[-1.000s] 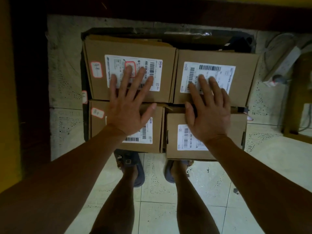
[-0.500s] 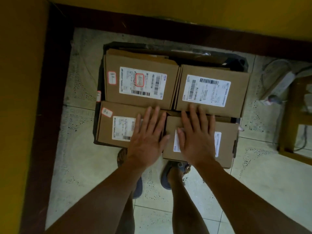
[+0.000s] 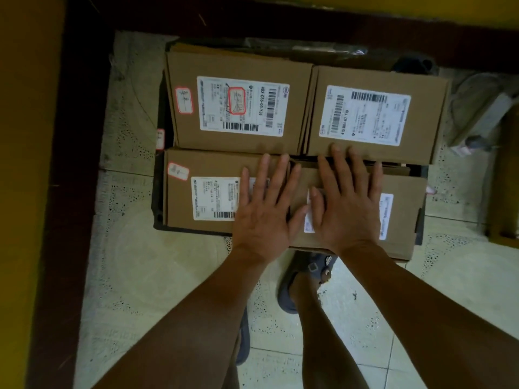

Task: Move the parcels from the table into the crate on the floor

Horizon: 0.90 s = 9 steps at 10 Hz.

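Observation:
Several brown cardboard parcels with white shipping labels lie flat in a dark crate on the tiled floor. The far left parcel and far right parcel sit side by side. In front of them are the near left parcel and the near right parcel. My left hand lies flat with fingers spread on the near left parcel's right end. My right hand lies flat and spread on the near right parcel, its fingertips touching the far right parcel's front edge. Neither hand grips anything.
A dark skirting and yellow wall run along the left and the far side. A white power strip with cable lies on the floor right of the crate, beside a wooden frame. My sandalled feet stand just before the crate.
Both hands drew back from the far parcels onto the two near ones and came closer together. The view shifted, so the crate sits further right and looks larger.

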Each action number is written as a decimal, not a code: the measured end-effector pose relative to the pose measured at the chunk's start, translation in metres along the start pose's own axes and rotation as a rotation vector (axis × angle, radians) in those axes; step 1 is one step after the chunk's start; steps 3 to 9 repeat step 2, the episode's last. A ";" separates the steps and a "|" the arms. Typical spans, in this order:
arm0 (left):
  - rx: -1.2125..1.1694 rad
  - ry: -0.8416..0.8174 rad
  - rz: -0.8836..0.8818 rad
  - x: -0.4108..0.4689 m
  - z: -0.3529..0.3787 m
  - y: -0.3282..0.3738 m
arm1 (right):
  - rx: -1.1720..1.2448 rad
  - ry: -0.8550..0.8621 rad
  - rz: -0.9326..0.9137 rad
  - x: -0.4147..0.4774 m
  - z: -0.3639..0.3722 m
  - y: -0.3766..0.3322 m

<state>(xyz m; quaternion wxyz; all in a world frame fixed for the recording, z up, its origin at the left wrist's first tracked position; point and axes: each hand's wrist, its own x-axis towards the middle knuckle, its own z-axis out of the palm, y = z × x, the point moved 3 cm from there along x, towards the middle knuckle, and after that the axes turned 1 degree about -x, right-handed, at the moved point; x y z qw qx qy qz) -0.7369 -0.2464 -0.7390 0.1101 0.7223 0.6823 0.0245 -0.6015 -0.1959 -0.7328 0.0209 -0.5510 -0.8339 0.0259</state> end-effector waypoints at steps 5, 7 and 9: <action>-0.187 -0.063 -0.049 -0.003 -0.048 0.005 | 0.064 -0.136 0.039 -0.001 -0.040 -0.006; -0.187 -0.063 -0.049 -0.003 -0.048 0.005 | 0.064 -0.136 0.039 -0.001 -0.040 -0.006; -0.187 -0.063 -0.049 -0.003 -0.048 0.005 | 0.064 -0.136 0.039 -0.001 -0.040 -0.006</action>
